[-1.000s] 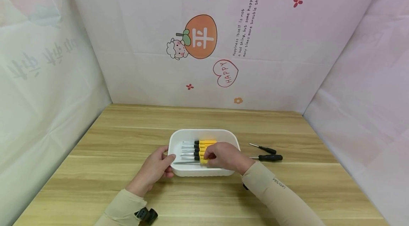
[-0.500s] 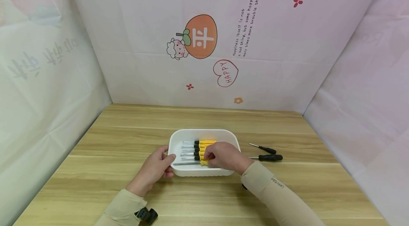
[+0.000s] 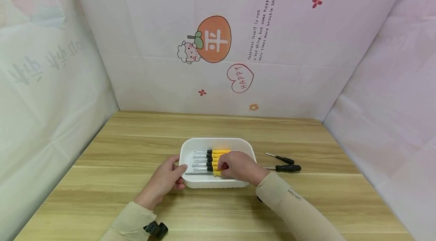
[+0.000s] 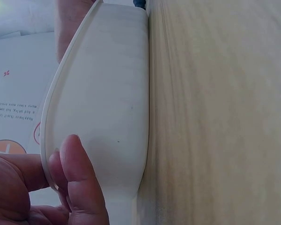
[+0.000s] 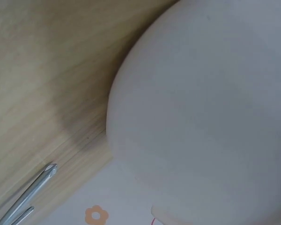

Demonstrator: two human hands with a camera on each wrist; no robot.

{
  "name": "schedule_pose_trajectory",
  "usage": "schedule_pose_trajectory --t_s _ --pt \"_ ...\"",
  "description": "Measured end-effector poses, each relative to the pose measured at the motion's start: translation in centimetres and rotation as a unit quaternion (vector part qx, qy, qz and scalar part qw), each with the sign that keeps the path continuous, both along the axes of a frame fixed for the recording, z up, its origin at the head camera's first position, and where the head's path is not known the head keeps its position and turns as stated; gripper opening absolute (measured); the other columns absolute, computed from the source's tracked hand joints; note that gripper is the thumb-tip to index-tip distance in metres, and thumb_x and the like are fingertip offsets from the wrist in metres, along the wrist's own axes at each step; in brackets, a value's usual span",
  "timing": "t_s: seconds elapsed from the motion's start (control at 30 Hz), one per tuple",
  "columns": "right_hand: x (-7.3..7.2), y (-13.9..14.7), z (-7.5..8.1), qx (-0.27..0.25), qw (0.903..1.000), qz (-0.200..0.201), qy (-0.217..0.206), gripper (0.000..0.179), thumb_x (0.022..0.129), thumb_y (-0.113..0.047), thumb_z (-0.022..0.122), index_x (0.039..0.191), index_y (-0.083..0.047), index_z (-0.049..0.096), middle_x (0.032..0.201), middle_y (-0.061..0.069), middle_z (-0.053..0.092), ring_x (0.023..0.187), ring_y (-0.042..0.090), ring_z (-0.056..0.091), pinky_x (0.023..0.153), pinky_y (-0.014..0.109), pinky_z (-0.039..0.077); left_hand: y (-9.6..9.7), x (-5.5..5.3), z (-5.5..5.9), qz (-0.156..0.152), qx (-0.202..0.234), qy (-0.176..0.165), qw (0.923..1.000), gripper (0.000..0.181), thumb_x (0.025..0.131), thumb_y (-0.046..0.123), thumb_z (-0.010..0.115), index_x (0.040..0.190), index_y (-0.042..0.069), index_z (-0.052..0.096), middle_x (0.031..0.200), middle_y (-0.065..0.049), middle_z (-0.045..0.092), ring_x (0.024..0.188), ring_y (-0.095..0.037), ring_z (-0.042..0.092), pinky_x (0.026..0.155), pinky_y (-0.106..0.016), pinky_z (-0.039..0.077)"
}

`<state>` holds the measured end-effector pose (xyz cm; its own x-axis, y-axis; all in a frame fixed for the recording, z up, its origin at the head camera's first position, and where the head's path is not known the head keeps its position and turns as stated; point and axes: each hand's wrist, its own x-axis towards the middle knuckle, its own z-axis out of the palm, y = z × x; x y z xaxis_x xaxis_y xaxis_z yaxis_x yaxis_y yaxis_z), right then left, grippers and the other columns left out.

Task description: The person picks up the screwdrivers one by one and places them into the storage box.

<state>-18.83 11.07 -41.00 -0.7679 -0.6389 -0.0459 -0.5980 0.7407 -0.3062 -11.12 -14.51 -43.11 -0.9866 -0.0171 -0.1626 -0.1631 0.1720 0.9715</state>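
Observation:
A white plastic tray sits on the table with several yellow-and-black-handled screwdrivers laid side by side in it, tips to the left. My left hand grips the tray's left end, thumb over the rim and fingers outside; the left wrist view shows fingers against the outer wall. Inside the tray, my right hand pinches the handle of the nearest screwdriver, whose long shaft lies along the front wall. The right hand covers the handle ends. In the right wrist view the tray wall fills most of the picture.
Two black-handled screwdrivers lie on the table right of the tray: a small one behind and a larger one in front. The wooden table meets white printed sheets at the back and both sides.
The nearest screwdriver's yellow handle shifts very slightly under the right fingers, and the right forearm settles a little leftward. The left hand and tray stay put.

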Motion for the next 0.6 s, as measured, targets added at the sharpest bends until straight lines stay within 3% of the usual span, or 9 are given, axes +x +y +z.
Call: schedule_pose_trajectory --t_s 0.6 --pt "-0.10 0.12 -0.18 -0.015 0.9998 -0.012 -0.008 0.011 0.086 -0.015 0.083 0.089 -0.020 0.073 0.081 -0.014 0.064 0.078 0.008 0.055 0.078 0.028 0.051 0.07 -0.07 0.09 0.001 0.000 -0.003 1.0000 0.054 0.105 0.016 0.061 0.154 0.001 0.045 0.098 -0.014 0.056 0.073 -0.018 0.059 0.058 -0.029 0.061"
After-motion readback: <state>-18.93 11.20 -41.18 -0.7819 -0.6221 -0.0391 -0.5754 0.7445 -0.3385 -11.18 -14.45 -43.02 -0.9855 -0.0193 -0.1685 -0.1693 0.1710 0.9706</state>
